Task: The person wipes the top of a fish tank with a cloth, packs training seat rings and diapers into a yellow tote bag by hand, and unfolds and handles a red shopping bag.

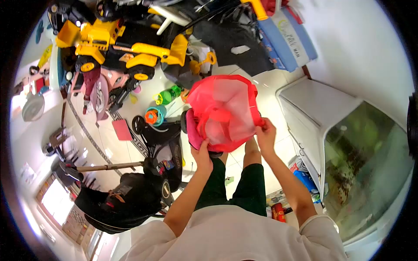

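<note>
A red bag (224, 113) of thin, partly see-through material is spread wide in front of me, its rim toward the right side. My right hand (265, 132) pinches the bag's edge at its lower right. At the lower left, my left hand (201, 153) has its fingers closed on the bag's edge, beside a pink item (193, 130) with dark round parts next to it. Whether that pink item is attached to the bag, I cannot tell.
Left of me stands a black stroller (126, 200). Yellow toy vehicles (100, 37) fill the upper left. Near the bag lie a green bottle (169, 95) and a small teal bucket (159, 115). A glass-fronted white cabinet (320, 115) and a blue box (287, 39) are at right.
</note>
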